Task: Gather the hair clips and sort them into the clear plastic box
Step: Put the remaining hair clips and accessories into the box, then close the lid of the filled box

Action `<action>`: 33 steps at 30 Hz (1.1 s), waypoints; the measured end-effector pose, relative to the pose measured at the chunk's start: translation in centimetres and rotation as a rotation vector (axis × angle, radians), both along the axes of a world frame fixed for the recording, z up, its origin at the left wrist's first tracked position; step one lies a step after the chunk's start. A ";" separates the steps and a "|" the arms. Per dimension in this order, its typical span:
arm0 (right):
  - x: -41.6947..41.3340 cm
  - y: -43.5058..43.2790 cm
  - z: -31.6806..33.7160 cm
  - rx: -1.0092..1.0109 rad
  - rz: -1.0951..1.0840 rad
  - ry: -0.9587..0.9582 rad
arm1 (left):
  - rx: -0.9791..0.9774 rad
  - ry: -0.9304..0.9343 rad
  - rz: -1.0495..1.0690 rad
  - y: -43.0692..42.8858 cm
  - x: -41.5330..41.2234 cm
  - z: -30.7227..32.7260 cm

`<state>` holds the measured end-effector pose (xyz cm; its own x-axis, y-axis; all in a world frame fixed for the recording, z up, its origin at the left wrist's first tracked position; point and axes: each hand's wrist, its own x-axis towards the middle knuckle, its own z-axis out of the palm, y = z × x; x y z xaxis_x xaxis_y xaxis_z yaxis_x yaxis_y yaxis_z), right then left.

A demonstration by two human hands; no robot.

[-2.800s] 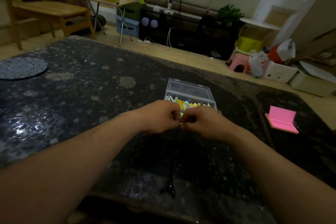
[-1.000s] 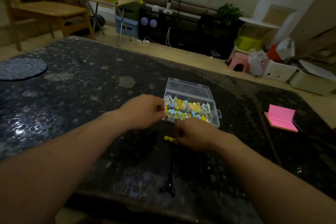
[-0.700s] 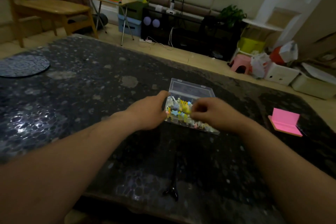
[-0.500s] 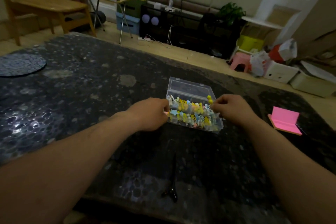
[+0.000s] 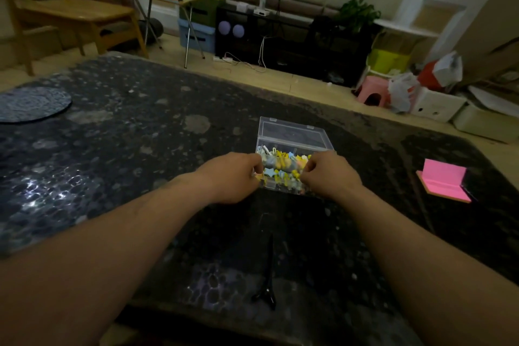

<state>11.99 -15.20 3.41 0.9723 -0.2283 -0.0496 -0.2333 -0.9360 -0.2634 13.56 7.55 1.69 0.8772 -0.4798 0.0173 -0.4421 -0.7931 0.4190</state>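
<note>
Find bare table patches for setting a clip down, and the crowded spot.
Free: between round mat and clear box; between box and pink notepad. Crowded: left hand and right hand at the box's near edge, black clip nearer.

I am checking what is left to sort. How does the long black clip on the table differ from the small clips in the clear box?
The black clip is dark, the small clips yellow, blue and pale. The black clip is long and thin, the small clips short. The black clip lies alone on the table, the small clips packed inside the clear box. Both seem to be hair clips.
</note>
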 end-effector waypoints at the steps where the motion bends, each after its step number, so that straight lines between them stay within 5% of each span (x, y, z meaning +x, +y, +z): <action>1: -0.2 -0.2 0.2 -0.001 0.004 -0.008 | -0.002 0.005 -0.005 0.0 0.0 0.1; 11: -3.3 -0.1 2.7 -0.005 0.169 -0.102 | -0.014 0.017 0.049 0.1 -0.1 1.0; 21: -8.0 4.5 1.5 -0.023 0.350 0.521 | -0.052 -0.001 0.078 0.5 -1.8 2.5; 28: -8.6 6.3 2.3 0.099 0.400 0.358 | -0.103 -0.009 0.019 0.5 -3.9 3.0; 33: -7.2 3.8 3.4 0.207 0.424 0.031 | -0.426 0.278 -0.085 -0.6 -4.5 2.8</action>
